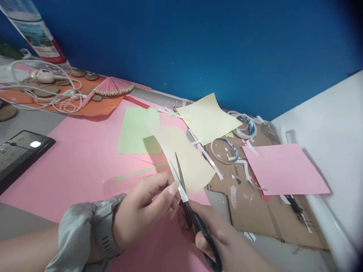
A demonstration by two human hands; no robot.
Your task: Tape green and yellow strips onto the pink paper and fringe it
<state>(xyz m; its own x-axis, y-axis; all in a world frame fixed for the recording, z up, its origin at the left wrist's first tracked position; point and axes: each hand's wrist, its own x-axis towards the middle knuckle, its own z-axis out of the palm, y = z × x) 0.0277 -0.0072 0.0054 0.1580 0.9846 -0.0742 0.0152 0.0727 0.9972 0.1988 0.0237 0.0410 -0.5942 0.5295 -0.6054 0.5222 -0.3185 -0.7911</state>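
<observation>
My right hand (pixel 208 226) grips black-handled scissors (pixel 205 234), fingers through the loops. The blades point away from me, slightly apart, along the edge of a curled cream paper sheet (pixel 188 158). A narrow white strip (pixel 182 192) runs down that edge, between the blades, its near end bent over them. Thumb and fingers of my left hand (pixel 154 200) are closed in a pinch on the strip, just left of the blades. Beneath the cream sheet lie a light green paper (pixel 136 132) and a large pink sheet (pixel 79 151).
Another cream sheet (pixel 210 119) and a small pink sheet (pixel 286 170) lie on cardboard (pixel 255 215) at right, with tape rolls (pixel 245 126), paper scraps and a black-handled tool (pixel 296 206). At left are a phone (pixel 25 155), white cables (pixel 70 96), a folded pink fan (pixel 115 87) and a bottle (pixel 39 36).
</observation>
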